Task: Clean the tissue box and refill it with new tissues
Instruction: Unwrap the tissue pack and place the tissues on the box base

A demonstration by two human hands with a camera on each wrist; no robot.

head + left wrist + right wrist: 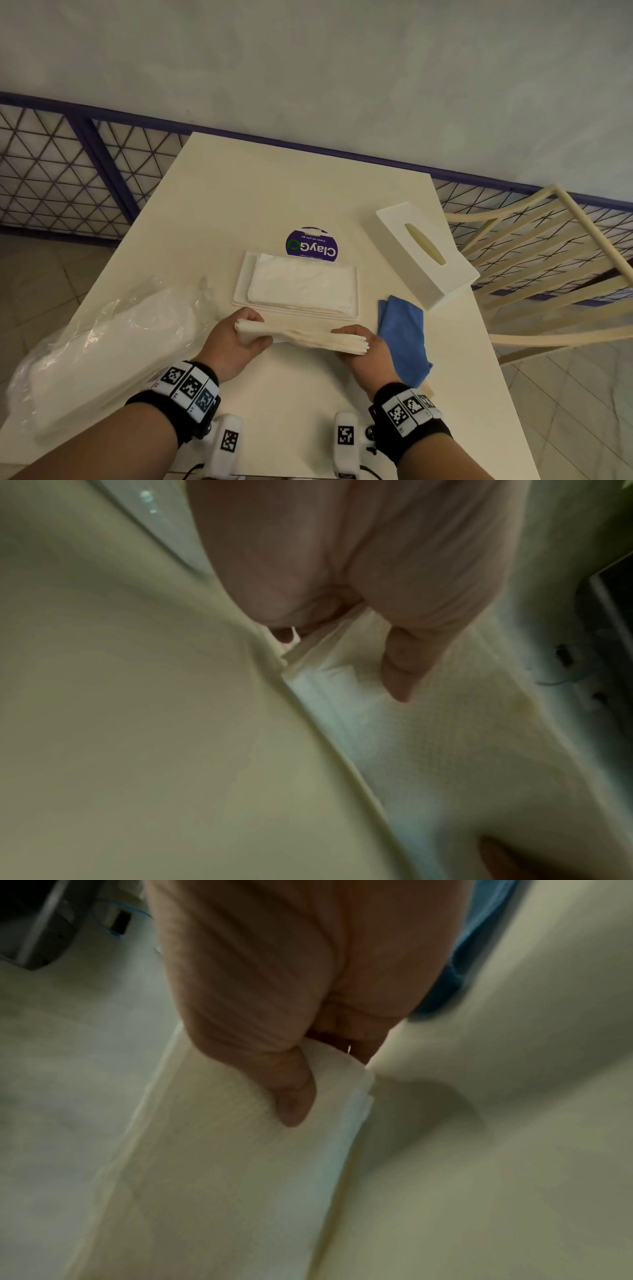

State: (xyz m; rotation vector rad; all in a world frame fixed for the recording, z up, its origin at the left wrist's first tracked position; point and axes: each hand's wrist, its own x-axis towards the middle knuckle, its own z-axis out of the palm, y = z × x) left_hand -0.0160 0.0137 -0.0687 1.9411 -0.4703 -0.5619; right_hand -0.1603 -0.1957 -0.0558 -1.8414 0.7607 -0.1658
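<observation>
Both hands hold a stack of white tissues [308, 337] above the table, just in front of the tissue box base [239, 289]. My left hand [245, 334] grips its left end and my right hand [356, 344] grips its right end. The right wrist view shows the thumb pressed on the tissue stack [222, 1150]; the left wrist view shows a thumb over the tissue stack [445, 737]. The base holds another pile of tissues [303, 284]. The white box cover [426, 260] with its oval slot lies at the right. A blue cloth [404, 339] lies beside my right hand.
A clear plastic pack of tissues [109, 349] fills the table's left side. A round purple ClayGo sticker [311, 246] sits behind the base. A cream chair [548, 267] stands at the right of the white table [239, 192], and a metal railing [68, 171] runs behind.
</observation>
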